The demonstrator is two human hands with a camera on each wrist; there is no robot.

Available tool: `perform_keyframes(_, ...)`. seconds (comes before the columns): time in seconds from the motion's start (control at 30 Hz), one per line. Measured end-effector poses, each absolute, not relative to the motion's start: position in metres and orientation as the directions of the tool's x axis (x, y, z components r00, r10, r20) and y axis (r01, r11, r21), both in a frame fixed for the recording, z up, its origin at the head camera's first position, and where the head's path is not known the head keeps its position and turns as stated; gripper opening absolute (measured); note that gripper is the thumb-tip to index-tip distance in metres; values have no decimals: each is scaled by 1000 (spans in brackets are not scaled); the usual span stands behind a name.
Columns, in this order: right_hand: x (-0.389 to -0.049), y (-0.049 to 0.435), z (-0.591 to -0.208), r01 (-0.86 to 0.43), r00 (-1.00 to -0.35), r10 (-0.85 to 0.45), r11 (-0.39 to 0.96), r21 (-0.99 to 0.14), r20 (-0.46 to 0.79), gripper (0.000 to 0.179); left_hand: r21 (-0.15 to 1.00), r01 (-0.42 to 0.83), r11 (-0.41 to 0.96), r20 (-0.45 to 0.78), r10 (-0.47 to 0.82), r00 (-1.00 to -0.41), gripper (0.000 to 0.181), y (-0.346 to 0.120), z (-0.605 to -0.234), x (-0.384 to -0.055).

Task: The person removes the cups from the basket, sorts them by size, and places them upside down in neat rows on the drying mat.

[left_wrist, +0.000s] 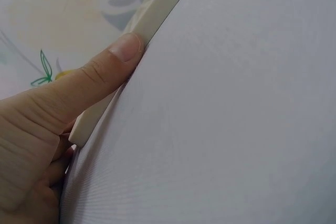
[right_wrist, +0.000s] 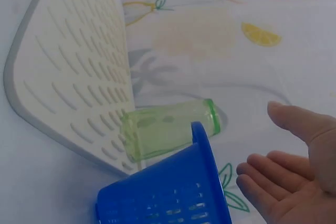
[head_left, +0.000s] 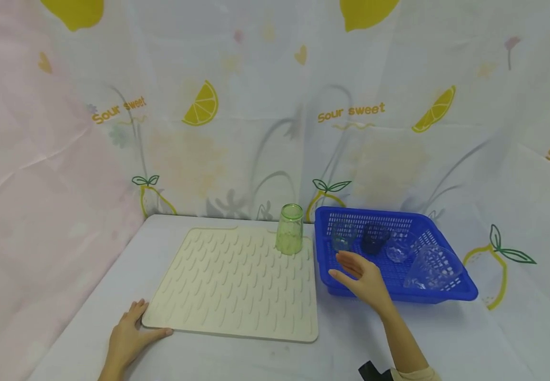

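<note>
My left hand (head_left: pixel 129 336) rests at the near left corner of a cream ribbed drying mat (head_left: pixel 236 286). In the left wrist view its straight thumb (left_wrist: pixel 100 74) lies against the mat's edge, while the other fingers are partly hidden. A green tinted drinking glass (head_left: pixel 289 230) stands near the mat's back right corner. Over the left side of a blue plastic basket (head_left: pixel 346 292), my right hand (head_left: pixel 362 278) is held with thumb and fingers apart and nothing between them. The right wrist view shows its palm (right_wrist: pixel 294 198) beyond the basket's rim.
Inside the basket are a light blue glass (head_left: pixel 343 235), a dark blue glass (head_left: pixel 373 241), a small clear glass (head_left: pixel 399 247) and a larger clear flared vessel (head_left: pixel 432 269). The basket sits right of the mat. A lemon-print cloth (head_left: pixel 255 143) hangs behind the white table (head_left: pixel 208 360).
</note>
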State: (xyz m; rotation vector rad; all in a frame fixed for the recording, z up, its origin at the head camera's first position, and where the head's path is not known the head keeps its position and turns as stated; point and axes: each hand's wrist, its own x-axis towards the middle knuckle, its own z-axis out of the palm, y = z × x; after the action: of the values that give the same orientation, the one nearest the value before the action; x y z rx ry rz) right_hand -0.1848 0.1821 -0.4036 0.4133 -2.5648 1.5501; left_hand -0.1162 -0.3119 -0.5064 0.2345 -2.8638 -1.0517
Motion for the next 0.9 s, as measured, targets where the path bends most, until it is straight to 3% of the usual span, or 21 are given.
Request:
perform_keyframes(0.3, -171, 204, -414, -293, -951, -59, 484, -825, 303, 49, 653, -102, 750, 50, -177, -983, 99, -311, -509, -116)
perform_keyframes(0.9, -152, 245, -419, -345, -905, 28, 532, -773, 424, 40, 651, -123, 749, 23, -181, -983, 103, -312, -507, -116)
